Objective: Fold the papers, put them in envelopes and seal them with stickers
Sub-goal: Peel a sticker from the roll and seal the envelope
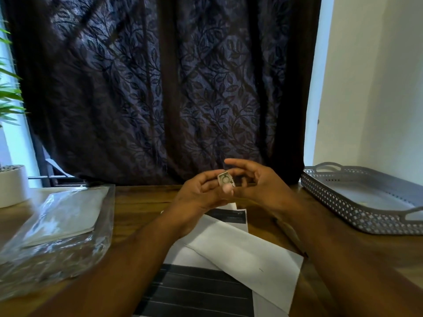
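Both hands are up off the desk, meeting in the middle, and between them is a small square sticker (224, 178) with a round design on it. The left hand (201, 193) has it pinched, thumb tip pressed on the lower edge with the fingers curled in behind, so that hand is closed around the sticker. The right hand (258, 183) sits just beside it, fingers loosely curled and spread; its fingertips come right up to the sticker's far edge, but whether they're actually gripping it or only touching is hard to tell from here. Directly below the pinch, on the wooden table (139, 209), lies a white envelope (247, 255) at a slant, resting on top of printed papers (201, 291) with dark bands across them; another bit of the same printed sheet (231, 217) pokes out just under the wrists. Off to the left of the hands there's a clear plastic bag (57, 227) with white sheets inside, and further left a white plant pot (12, 185) with green leaves above it. To the right of the hands sits a grey perforated tray (343, 202) with handles. Behind the grip hangs a dark leaf-patterned curtain (160, 88).
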